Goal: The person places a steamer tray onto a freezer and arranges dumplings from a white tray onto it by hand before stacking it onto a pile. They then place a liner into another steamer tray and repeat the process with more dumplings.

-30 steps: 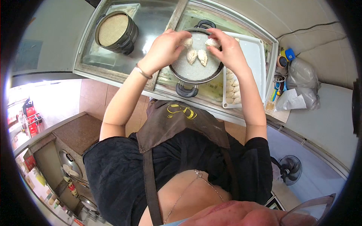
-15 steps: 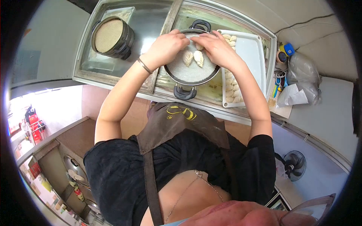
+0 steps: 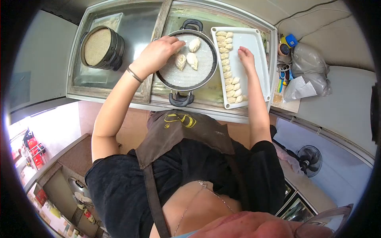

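My left hand [image 3: 162, 53], with a bracelet at the wrist, reaches over the left rim of the round steamer basket [image 3: 180, 86]. Its fingers bend down together above the mesh; whatever lies under them is hidden. Three pale pleated dumplings sit on the white mesh liner: one dumpling [image 3: 194, 45] at the back and a pair, including a dumpling [image 3: 192, 61], near the middle. To the right, my right hand [image 3: 246, 58] hovers over the white tray [image 3: 256, 75], fingers slightly bent and apart, holding nothing visible. Several pleated dumplings [image 3: 227, 74] line the tray's left side.
A second steamer stack [image 3: 99, 47] stands at the left on the glass-topped freezer [image 3: 137, 27]. Along the right are scissors [image 3: 282, 79], a blue tape measure [image 3: 291, 39] and grey plastic bags [image 3: 311, 65]. A black fan [image 3: 309, 160] is lower right.
My right hand has left the steamer and moved right over the tray. My left hand stays at the steamer's left side. The whole view has shifted slightly, uncovering the rear dumpling.
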Tool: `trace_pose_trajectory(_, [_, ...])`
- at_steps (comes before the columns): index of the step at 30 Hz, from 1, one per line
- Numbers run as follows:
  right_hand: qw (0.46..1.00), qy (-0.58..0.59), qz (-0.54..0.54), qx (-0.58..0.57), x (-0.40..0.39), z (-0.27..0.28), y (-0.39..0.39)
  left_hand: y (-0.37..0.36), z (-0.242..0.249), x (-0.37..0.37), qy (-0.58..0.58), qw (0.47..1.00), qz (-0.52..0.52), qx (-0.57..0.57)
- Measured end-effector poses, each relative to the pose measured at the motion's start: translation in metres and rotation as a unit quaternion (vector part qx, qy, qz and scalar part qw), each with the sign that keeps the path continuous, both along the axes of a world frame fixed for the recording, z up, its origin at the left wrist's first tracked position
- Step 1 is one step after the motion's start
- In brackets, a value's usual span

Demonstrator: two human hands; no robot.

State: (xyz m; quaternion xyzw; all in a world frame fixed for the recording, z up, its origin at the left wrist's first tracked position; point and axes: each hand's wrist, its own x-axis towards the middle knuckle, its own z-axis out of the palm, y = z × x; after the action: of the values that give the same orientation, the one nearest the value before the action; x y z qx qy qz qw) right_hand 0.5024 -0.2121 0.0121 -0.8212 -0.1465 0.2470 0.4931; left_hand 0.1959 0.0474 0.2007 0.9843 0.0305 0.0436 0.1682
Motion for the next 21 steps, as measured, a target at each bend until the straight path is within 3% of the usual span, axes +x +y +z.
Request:
trace_pose_trajectory(2, [1.000, -0.011, -0.016, 0.006, 0.010, -0.039, 0.000, 0.002, -0.003, 0.001, -0.044, 0.999, -0.021, 0.017])
trace_pose_trajectory(5, [0.998, -0.026, -0.042, 0.033, 0.013, -0.049, 0.018, 0.002, -0.001, 0.002, -0.037, 0.999, -0.023, 0.014])
trace_pose_trajectory(8, [0.991, -0.131, -0.032, -0.005, 0.006, -0.036, 0.049, 0.001, 0.002, 0.000, -0.049, 0.998, -0.016, -0.030])
trace_pose_trajectory(10, [0.960, -0.216, -0.009, -0.175, 0.001, -0.033, 0.070, 0.000, 0.012, -0.004, -0.050, 0.997, -0.007, -0.049])
trace_pose_trajectory(13, [0.973, -0.174, -0.023, -0.151, -0.007, -0.026, 0.090, -0.002, 0.037, -0.018, -0.068, 0.990, 0.035, -0.116])
trace_pose_trajectory(15, [0.991, -0.101, -0.013, -0.090, 0.000, -0.022, 0.089, 0.002, 0.043, -0.027, -0.081, 0.981, 0.067, -0.164])
trace_pose_trajectory(17, [0.996, 0.012, -0.085, 0.026, 0.000, -0.023, 0.088, 0.010, 0.041, -0.040, -0.102, 0.977, 0.107, -0.155])
trace_pose_trajectory(19, [0.996, -0.032, -0.078, -0.008, 0.000, -0.035, 0.087, 0.011, 0.037, -0.048, -0.108, 0.965, 0.128, -0.199])
trace_pose_trajectory(21, [0.984, -0.154, -0.025, -0.081, 0.002, -0.050, 0.090, 0.011, 0.037, -0.053, -0.128, 0.946, 0.175, -0.241])
